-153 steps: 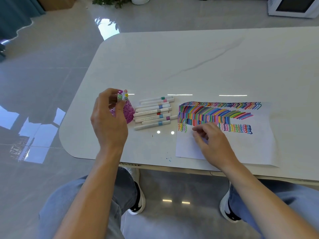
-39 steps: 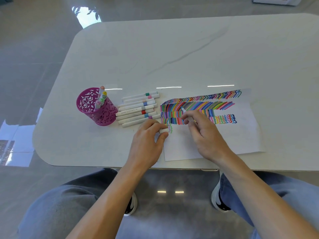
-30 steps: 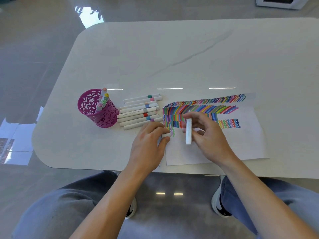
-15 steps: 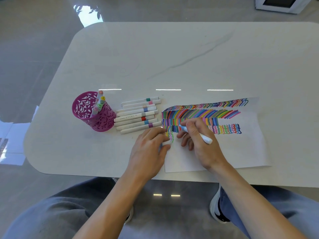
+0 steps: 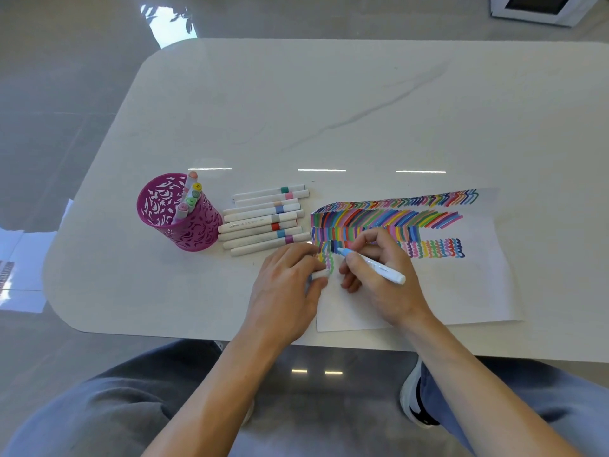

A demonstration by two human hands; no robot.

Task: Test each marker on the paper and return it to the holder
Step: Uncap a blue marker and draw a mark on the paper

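White marker (image 5: 372,265), blue tip, frame centre, tip on the paper (image 5: 461,291). Right hand (image 5: 384,282) grips it mid-barrel, pen-fashion; left hand (image 5: 285,288) pinches a white cap (image 5: 319,274) at the paper's left edge. Probably light, stiff, smooth: hold mid-barrel. Pink holder (image 5: 184,225) stands centre-left on the bench (image 5: 329,94).
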